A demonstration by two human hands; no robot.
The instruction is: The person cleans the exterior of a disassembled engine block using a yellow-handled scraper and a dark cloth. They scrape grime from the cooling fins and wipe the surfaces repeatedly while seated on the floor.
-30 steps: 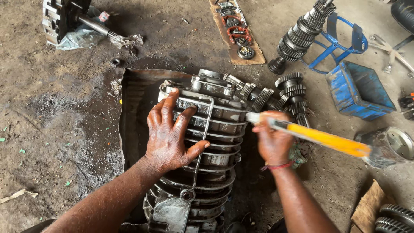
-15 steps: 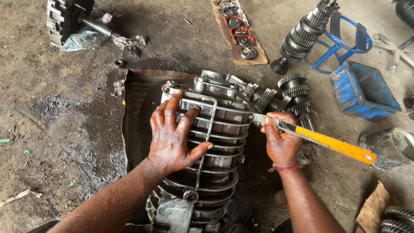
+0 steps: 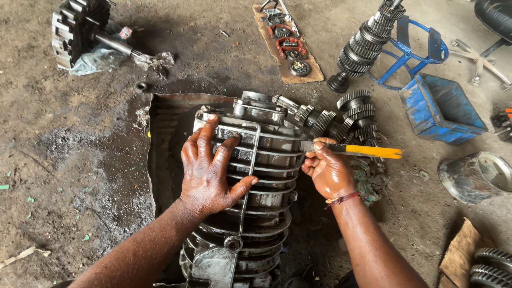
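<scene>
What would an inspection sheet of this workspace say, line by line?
Surface: oily dirt floor; metal sheet under the work.
Job's things: ribbed gearbox casing lying on the sheet; yellow-handled tool with its tip at the casing's side.
Clutter: gear shaft, loose gears, blue tray, parts on a board, metal drum.
Grippers: left hand flat on the casing; right hand gripping the tool.
Cables: nothing seen.
Surroundings: gear cluster top left.

crumpled clear plastic bag [image 3: 98,58] under gear cluster at top left, no labels, signs, screens
</scene>
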